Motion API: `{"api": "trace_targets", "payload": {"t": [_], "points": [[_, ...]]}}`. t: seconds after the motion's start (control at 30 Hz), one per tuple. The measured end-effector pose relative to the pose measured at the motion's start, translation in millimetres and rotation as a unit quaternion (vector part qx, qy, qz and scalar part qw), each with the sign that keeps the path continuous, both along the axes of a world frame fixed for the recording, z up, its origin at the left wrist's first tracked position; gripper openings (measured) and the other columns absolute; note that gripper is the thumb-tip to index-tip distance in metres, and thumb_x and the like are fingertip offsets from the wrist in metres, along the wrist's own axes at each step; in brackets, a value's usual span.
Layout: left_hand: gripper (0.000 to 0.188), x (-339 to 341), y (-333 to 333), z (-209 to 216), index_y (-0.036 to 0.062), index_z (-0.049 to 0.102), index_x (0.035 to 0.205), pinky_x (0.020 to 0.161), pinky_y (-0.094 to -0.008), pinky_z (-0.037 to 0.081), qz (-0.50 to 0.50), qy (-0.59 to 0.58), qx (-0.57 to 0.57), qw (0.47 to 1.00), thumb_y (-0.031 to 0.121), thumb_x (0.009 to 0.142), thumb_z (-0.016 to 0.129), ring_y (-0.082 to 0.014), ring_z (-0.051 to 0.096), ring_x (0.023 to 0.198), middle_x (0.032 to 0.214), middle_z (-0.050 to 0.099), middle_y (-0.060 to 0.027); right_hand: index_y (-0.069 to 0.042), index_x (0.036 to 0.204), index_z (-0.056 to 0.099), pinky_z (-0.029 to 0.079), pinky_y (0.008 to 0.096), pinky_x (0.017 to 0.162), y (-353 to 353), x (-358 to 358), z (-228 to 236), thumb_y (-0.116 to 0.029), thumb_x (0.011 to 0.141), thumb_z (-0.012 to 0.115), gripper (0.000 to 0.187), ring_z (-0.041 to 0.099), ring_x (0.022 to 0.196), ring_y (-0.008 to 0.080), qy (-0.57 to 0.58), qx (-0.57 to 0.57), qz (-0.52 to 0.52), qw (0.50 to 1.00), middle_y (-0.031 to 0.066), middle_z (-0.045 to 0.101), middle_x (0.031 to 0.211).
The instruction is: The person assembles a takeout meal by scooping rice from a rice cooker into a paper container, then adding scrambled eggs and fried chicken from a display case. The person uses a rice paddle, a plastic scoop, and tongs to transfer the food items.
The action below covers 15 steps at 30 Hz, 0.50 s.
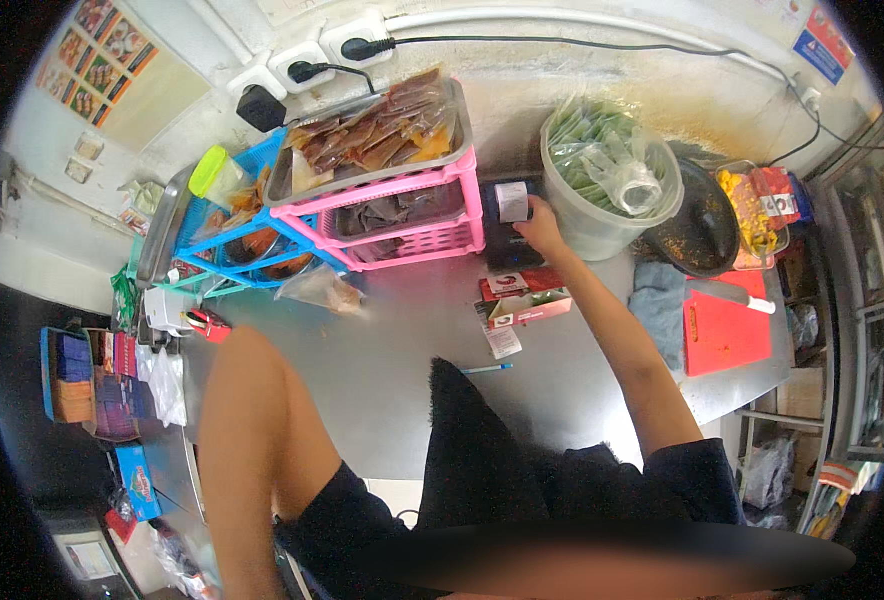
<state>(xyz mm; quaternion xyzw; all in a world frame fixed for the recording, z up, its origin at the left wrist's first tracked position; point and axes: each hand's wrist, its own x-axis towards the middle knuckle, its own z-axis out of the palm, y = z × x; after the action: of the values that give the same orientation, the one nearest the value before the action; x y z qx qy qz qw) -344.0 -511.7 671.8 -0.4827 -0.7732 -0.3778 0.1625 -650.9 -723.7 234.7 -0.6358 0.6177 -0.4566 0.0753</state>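
Observation:
My right hand [542, 230] reaches out to the far middle of the metal table, its fingers closed at the edge of a white printed paper slip [511, 202]. The slip stands over a small black receipt printer [505, 245] by the wall. My left arm is bent, with its elbow over the table; the hand itself lies outside the picture. Nearer than the printer is an open red-and-white carton [528, 309]. A loose paper slip [504, 341] and a blue-and-white pen [487, 369] lie in front of it.
Left of the printer stands a pink basket rack [377, 190] with trays of packets, beside a blue rack [252, 262]. To the right are a translucent bucket [602, 238] of greens, a black pan [702, 222], a grey cloth [659, 310], and a knife [730, 294] on a red cutting board [727, 340].

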Motion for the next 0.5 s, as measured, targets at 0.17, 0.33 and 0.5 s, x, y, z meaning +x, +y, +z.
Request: {"api": "trace_targets", "payload": {"t": [0.17, 0.33, 0.5], "points": [[0.036, 1.9, -29.1, -21.0, 0.0072, 0.065, 0.101, 0.072, -0.0447, 0.051, -0.028, 0.014, 0.049, 0.998, 0.03, 0.095, 0.038, -0.0267, 0.065, 0.088, 0.098, 0.065, -0.0141, -0.001, 0.083, 0.067, 0.051, 0.0401, 0.068, 17.3, 36.3, 14.6, -0.013, 0.068, 0.075, 0.021, 0.066, 0.072, 0.0339, -0.169, 0.167, -0.126, 0.963, 0.0175, 0.067, 0.076], [0.037, 6.4, -48.5, -87.6, 0.0076, 0.066, 0.106, 0.077, -0.0468, 0.052, -0.088, 0.128, 0.212, 0.965, 0.028, 0.096, 0.037, -0.0282, 0.066, 0.091, 0.102, 0.066, -0.0152, -0.001, 0.091, 0.069, 0.051, 0.0321, 0.071, 68.0, 68.2, 54.0, -0.018, 0.079, 0.073, 0.021, 0.065, 0.074, 0.0157, -0.276, 0.194, 0.075, 0.938, 0.013, 0.069, 0.079], [0.034, -45.5, -85.7, -204.8, 0.0059, 0.061, 0.115, 0.079, -0.0356, 0.05, 0.522, 0.02, 0.511, 0.682, 0.03, 0.097, 0.046, -0.021, 0.062, 0.095, 0.112, 0.062, -0.011, -0.002, 0.129, 0.048, 0.049, 0.0256, 0.074, 131.2, 38.7, 157.2, -0.009, 0.092, 0.059, 0.039, 0.063, 0.084, 0.0108, -0.468, 0.09, 0.196, 0.857, 0.0089, 0.068, 0.092]]}}
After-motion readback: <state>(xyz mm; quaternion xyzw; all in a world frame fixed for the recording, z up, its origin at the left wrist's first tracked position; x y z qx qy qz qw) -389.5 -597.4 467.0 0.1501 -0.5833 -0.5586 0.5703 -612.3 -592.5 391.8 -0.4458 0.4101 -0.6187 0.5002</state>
